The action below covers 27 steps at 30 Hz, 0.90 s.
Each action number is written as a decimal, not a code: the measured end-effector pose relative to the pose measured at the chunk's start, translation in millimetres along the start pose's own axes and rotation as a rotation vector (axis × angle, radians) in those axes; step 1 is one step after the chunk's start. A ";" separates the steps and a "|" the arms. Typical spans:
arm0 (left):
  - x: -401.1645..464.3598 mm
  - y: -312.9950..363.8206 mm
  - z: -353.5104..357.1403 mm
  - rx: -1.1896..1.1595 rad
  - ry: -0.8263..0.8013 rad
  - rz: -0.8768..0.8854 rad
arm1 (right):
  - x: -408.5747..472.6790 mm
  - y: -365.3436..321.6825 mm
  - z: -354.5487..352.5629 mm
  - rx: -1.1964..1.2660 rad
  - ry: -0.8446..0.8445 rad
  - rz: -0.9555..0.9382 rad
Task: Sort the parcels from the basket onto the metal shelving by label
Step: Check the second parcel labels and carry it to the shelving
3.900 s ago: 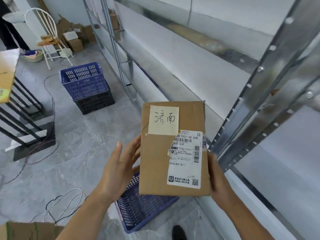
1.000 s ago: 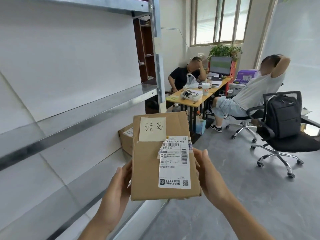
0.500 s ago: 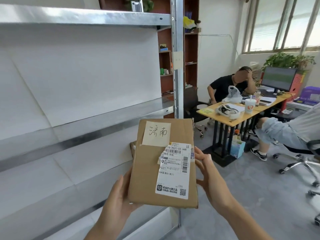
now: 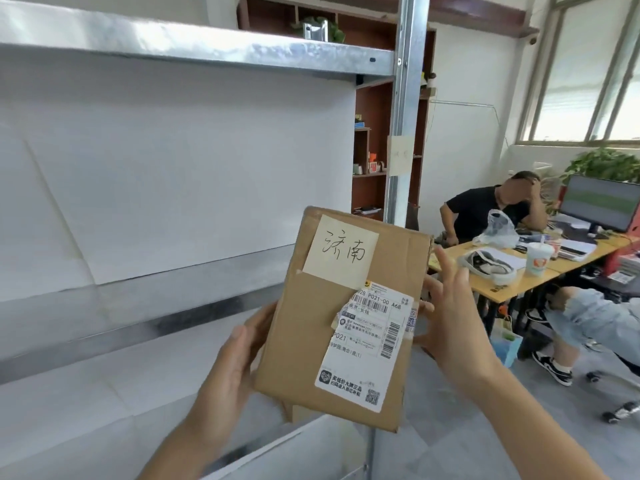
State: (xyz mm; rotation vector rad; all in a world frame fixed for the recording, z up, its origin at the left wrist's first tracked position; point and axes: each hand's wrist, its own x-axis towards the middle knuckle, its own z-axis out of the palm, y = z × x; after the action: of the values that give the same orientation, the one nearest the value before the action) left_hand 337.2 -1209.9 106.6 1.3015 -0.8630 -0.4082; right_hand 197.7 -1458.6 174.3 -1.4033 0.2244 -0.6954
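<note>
A flat brown cardboard parcel (image 4: 308,337) is held up in front of me, tilted slightly right. It carries a pale yellow handwritten note (image 4: 341,252) near its top and a white shipping label (image 4: 367,348) below. My left hand (image 4: 232,362) grips its left edge from underneath. My right hand (image 4: 453,323) presses its right edge with fingers spread. The metal shelving (image 4: 194,50) stands to the left, with a white backing sheet behind its levels. A faint paper tag (image 4: 400,154) sticks to the shelf's upright post (image 4: 403,98). Part of another carton (image 4: 304,410) peeks out below the parcel.
Right of the post stands a brown wooden bookcase (image 4: 370,140). Further right a wooden desk (image 4: 519,271) holds a cup, a bag and a monitor (image 4: 599,202). One person sits behind it; another person's legs (image 4: 585,320) reach in from the right edge.
My view has swung from the floor and blue baskets round to the right end of the shelving. The parcel stays in both hands and has risen and tilted slightly.
</note>
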 end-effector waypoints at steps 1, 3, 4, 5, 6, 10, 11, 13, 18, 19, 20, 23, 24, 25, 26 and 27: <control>29.4 37.9 -20.5 0.033 -0.065 0.038 | 9.0 -5.8 0.4 0.004 -0.028 -0.024; 43.1 51.5 -12.0 -0.021 -0.077 -0.003 | 27.7 -14.2 2.2 -0.080 -0.034 -0.009; 53.3 56.9 -17.5 -0.050 -0.044 0.007 | 36.5 -21.9 8.6 -0.120 -0.019 0.031; 62.1 53.4 -23.3 -0.018 -0.030 -0.003 | 42.0 -26.9 11.3 -0.153 -0.031 0.040; 69.6 45.4 -27.1 -0.010 -0.053 -0.015 | 51.2 -27.2 10.7 -0.134 -0.023 0.071; 106.0 52.7 -44.1 -0.038 -0.032 -0.067 | 79.6 -35.0 16.7 -0.014 -0.029 0.126; 113.2 56.1 -45.2 -0.034 -0.038 -0.068 | 85.7 -36.3 17.5 0.008 -0.033 0.125; 126.8 61.5 -48.4 -0.017 0.028 -0.008 | 100.7 -32.6 12.6 0.075 -0.055 0.151; 164.9 67.2 -46.4 -0.049 0.193 0.186 | 137.1 -24.6 -3.9 0.199 -0.047 0.136; 173.2 68.7 -43.3 -0.050 0.206 0.198 | 142.7 -24.4 -4.9 0.207 -0.045 0.125; 181.1 69.6 -40.9 -0.043 0.211 0.205 | 147.8 -23.9 -6.4 0.207 -0.043 0.131; 203.9 68.7 -33.1 -0.048 0.230 0.183 | 160.5 -21.5 -8.6 0.188 -0.052 0.160; 210.5 66.7 -31.3 -0.052 0.242 0.177 | 163.6 -21.4 -9.6 0.194 -0.049 0.169; 216.8 64.6 -30.1 -0.048 0.261 0.173 | 166.4 -21.8 -9.9 0.202 -0.049 0.178; 222.6 62.4 -30.2 -0.038 0.285 0.168 | 168.4 -22.7 -9.6 0.205 -0.048 0.185; 227.1 60.6 -30.7 -0.034 0.303 0.162 | 170.3 -22.7 -9.0 0.205 -0.045 0.191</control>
State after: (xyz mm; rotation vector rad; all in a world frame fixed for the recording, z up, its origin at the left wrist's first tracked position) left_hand 492.4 -1333.6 236.2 1.2140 -0.6954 -0.0938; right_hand 319.3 -1562.7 237.2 -1.1831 0.2414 -0.5136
